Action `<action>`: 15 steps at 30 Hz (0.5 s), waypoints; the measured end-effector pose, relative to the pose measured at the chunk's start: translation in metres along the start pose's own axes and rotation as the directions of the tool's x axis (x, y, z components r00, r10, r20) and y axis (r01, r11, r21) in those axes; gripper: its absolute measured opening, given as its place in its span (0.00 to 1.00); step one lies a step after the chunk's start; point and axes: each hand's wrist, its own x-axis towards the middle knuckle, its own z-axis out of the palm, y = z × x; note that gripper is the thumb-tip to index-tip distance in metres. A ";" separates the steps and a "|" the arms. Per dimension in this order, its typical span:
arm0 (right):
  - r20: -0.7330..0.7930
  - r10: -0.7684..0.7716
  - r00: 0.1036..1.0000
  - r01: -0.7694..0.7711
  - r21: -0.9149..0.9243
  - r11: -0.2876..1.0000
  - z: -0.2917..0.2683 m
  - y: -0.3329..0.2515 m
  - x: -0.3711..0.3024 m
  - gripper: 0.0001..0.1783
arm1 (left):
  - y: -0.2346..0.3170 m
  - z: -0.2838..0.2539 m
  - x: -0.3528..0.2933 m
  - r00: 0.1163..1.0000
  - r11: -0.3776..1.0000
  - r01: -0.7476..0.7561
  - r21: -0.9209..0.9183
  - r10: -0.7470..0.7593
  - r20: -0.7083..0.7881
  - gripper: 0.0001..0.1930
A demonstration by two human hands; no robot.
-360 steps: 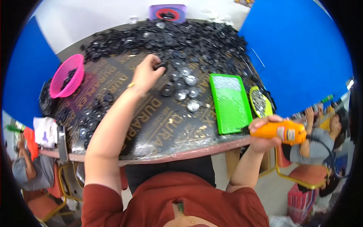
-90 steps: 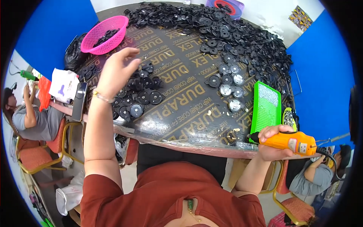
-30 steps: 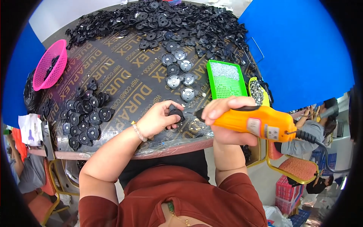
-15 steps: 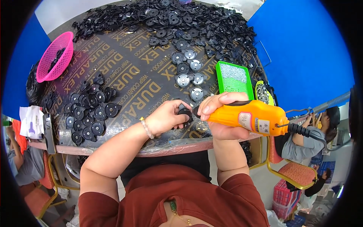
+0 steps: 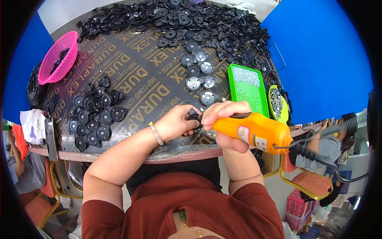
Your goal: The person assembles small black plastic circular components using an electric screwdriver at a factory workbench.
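Observation:
My left hand [image 5: 178, 122] is closed round a small black round plastic part [image 5: 194, 118] just above the table's near edge. My right hand [image 5: 227, 121] grips an orange electric screwdriver [image 5: 258, 129], its thick cord leading off to the right. The tool's nose points left at the black part; the right fingers hide its tip, so contact cannot be made out. Beyond the hands lie several black parts with silver metal discs [image 5: 207, 98]. A heap of finished-looking black round parts [image 5: 93, 115] sits left of my left hand.
A green tray [image 5: 258, 97] of small silver screws and a yellow-green bowl [image 5: 283, 115] of metal bits stand at right. Black parts [image 5: 191, 24] pile along the far edge. A pink basket [image 5: 65, 65] stands far left. People sit at both sides.
My right hand has shifted slightly left with the screwdriver, whose rear end has swung left and nearer to me. My left hand has barely moved and keeps hold of the black part.

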 end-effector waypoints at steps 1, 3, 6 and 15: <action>-0.011 0.027 1.000 -0.027 0.028 0.999 -0.001 -0.002 0.000 0.45 | -0.001 0.000 0.000 1.000 1.000 -0.004 0.001 0.004 0.006 0.11; -0.067 0.027 0.997 -0.022 0.076 0.997 -0.009 -0.008 0.002 0.46 | -0.004 0.000 0.000 0.998 0.999 -0.036 -0.009 0.037 0.060 0.10; -0.206 -0.035 0.978 0.042 0.030 0.999 -0.038 -0.023 0.013 0.45 | -0.004 0.004 -0.001 0.999 0.994 -0.043 -0.098 0.042 -0.014 0.11; -0.534 -0.256 0.805 -0.142 -0.594 0.792 -0.162 -0.048 -0.001 0.37 | 0.007 0.000 0.000 0.988 0.968 -0.115 -0.222 0.088 -0.125 0.11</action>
